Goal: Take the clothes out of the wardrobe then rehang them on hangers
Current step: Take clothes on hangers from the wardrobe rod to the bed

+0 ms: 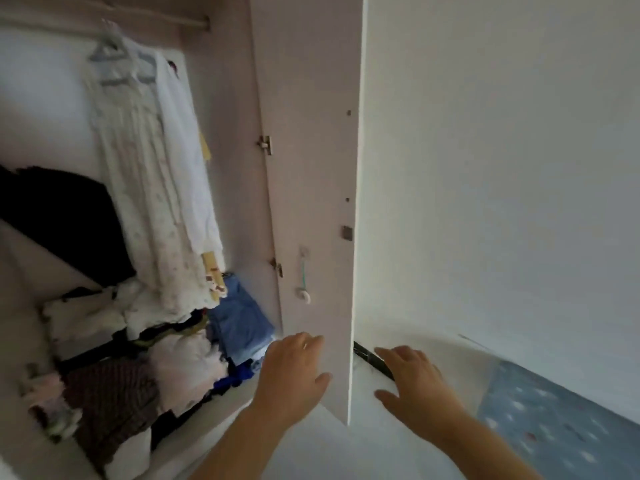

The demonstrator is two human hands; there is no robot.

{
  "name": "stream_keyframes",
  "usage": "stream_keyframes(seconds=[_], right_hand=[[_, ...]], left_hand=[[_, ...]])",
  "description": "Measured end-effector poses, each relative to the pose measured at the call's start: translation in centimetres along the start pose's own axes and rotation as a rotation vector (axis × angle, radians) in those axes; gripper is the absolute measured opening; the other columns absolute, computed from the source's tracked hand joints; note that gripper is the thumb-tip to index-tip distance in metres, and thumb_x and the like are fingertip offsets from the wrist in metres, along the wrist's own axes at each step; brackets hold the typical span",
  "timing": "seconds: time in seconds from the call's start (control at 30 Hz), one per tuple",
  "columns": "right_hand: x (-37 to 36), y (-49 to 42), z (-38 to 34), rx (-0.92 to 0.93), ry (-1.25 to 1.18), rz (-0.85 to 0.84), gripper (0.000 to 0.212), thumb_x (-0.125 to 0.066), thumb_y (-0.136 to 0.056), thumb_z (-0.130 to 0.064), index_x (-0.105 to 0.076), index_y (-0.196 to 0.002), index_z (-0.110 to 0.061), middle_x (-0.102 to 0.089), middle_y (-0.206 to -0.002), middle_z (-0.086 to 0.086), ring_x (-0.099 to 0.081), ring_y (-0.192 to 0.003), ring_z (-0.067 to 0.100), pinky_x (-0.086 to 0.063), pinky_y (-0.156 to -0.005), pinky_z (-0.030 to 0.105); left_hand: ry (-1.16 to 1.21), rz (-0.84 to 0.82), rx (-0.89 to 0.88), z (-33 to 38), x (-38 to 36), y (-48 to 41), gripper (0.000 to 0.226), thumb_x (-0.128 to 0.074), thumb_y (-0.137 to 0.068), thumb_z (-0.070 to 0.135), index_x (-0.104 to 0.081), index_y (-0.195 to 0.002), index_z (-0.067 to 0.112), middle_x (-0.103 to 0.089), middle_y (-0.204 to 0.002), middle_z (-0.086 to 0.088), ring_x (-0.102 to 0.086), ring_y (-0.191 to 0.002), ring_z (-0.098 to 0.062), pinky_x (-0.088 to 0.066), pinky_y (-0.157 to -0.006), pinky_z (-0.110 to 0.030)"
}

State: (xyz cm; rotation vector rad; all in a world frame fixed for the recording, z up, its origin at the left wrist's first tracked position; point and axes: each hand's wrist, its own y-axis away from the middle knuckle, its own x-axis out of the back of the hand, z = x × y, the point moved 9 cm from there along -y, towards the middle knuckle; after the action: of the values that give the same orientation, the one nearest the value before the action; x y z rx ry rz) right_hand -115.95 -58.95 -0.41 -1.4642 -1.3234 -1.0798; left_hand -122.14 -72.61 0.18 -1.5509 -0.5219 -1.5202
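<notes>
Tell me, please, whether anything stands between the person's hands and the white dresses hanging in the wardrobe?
The open wardrobe door stands edge-on between the hands. The left hand is on its inner side, with nothing visible between it and the white dresses. The right hand is on the outer side, so the door blocks it.

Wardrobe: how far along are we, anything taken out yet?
Done: the door is open. In hand: the left hand lies flat against the door's inner face, the right hand is open beside its edge; neither holds clothing. Left: the white garments hang on hangers from the rail, piled clothes sit below; removing and rehanging is all to do.
</notes>
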Motion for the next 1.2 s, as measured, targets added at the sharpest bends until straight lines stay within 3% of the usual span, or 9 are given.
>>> stream_keyframes(seconds=[0.17,0.3,0.4,0.47,0.57,0.67,0.73,0.93,1.2], right_hand=[[0.7,-10.4,-5.3,0.237,-0.004,-0.011,0.062,-0.051,-0.091,-0.043,-0.024,-0.144,-0.028,-0.038,-0.140,-0.005,-0.037,-0.127,0.016,-0.031,-0.107,0.027],[1.7,-17.2,-9.7,0.396,-0.036,0.017,0.054,-0.053,-0.091,-0.040,-0.031,-0.140,-0.028,-0.041,-0.137,-0.006,-0.039,-0.124,0.013,-0.031,-0.104,0.024],[2.0,-21.8,-13.1,0.492,-0.042,0.017,0.052,-0.050,-0.093,-0.035,-0.030,-0.141,-0.027,-0.041,-0.138,-0.006,-0.039,-0.124,0.014,-0.030,-0.103,0.022],[2.0,-24.8,-15.5,0.540,-0.048,0.006,0.055,-0.048,-0.094,-0.032,-0.025,-0.144,-0.027,-0.036,-0.142,-0.005,-0.036,-0.127,0.015,-0.031,-0.104,0.023],[2.5,-29.2,-19.5,0.633,-0.028,0.042,0.054,-0.046,-0.095,-0.035,-0.024,-0.144,-0.026,-0.034,-0.143,-0.006,-0.035,-0.128,0.013,-0.027,-0.102,0.019],[2.9,-34.0,-23.3,0.673,-0.063,0.069,0.055,-0.048,-0.094,-0.033,-0.027,-0.144,-0.024,-0.038,-0.140,-0.002,-0.039,-0.125,0.014,-0.030,-0.098,0.018],[3.2,-37.3,-25.8,0.684,-0.100,0.079,0.060,-0.050,-0.094,-0.034,-0.022,-0.146,-0.024,-0.035,-0.142,0.000,-0.036,-0.127,0.014,-0.029,-0.101,0.018],[5.7,-45.8,-32.8,0.744,-0.123,0.189,0.061,-0.051,-0.093,-0.039,-0.022,-0.146,-0.027,-0.035,-0.141,-0.004,-0.038,-0.125,0.012,-0.031,-0.103,0.020],[11.3,-56.8,-42.1,0.888,-0.152,0.391,0.058,-0.052,-0.092,-0.036,-0.029,-0.144,-0.025,-0.037,-0.141,-0.003,-0.039,-0.126,0.015,-0.034,-0.104,0.025]], left_hand=[[-0.061,0.028,0.192,-7.5,2.6,-4.6,0.046,-0.045,-0.093,0.043,-0.040,-0.134,0.023,-0.046,-0.133,0.005,-0.043,-0.122,-0.015,-0.032,-0.100,-0.029],[-0.070,0.170,0.320,-13.2,5.2,-7.0,0.052,-0.054,-0.090,0.039,-0.044,-0.136,0.018,-0.050,-0.132,0.002,-0.048,-0.122,-0.022,-0.035,-0.101,-0.032],[-0.138,0.137,0.425,-18.1,5.9,-8.3,0.055,-0.045,-0.092,0.046,-0.031,-0.142,0.027,-0.041,-0.138,0.007,-0.040,-0.126,-0.015,-0.028,-0.104,-0.030],[-0.167,0.169,0.462,-20.8,6.9,-9.3,0.054,-0.046,-0.092,0.044,-0.033,-0.141,0.026,-0.044,-0.135,0.005,-0.042,-0.123,-0.017,-0.030,-0.102,-0.031],[-0.204,0.320,0.476,-24.8,9.5,-11.4,0.049,-0.060,-0.083,0.037,-0.054,-0.127,0.016,-0.060,-0.115,-0.003,-0.059,-0.104,-0.026,-0.045,-0.089,-0.038],[-0.194,0.281,0.514,-29.7,10.5,-14.0,0.055,-0.048,-0.092,0.042,-0.033,-0.142,0.023,-0.044,-0.136,0.000,-0.042,-0.123,-0.020,-0.031,-0.103,-0.034],[-0.202,0.311,0.540,-33.3,11.8,-15.6,0.056,-0.042,-0.094,0.045,-0.025,-0.145,0.026,-0.038,-0.141,0.003,-0.037,-0.127,-0.016,-0.025,-0.105,-0.030],[-0.202,0.426,0.508,-41.5,16.2,-21.0,0.052,-0.045,-0.094,0.040,-0.034,-0.142,0.023,-0.046,-0.135,0.001,-0.042,-0.122,-0.016,-0.029,-0.099,-0.025],[-0.223,0.536,0.518,-52.1,21.3,-29.1,0.055,-0.043,-0.095,0.040,-0.025,-0.145,0.027,-0.039,-0.141,0.004,-0.036,-0.127,-0.014,-0.024,-0.104,-0.026]])
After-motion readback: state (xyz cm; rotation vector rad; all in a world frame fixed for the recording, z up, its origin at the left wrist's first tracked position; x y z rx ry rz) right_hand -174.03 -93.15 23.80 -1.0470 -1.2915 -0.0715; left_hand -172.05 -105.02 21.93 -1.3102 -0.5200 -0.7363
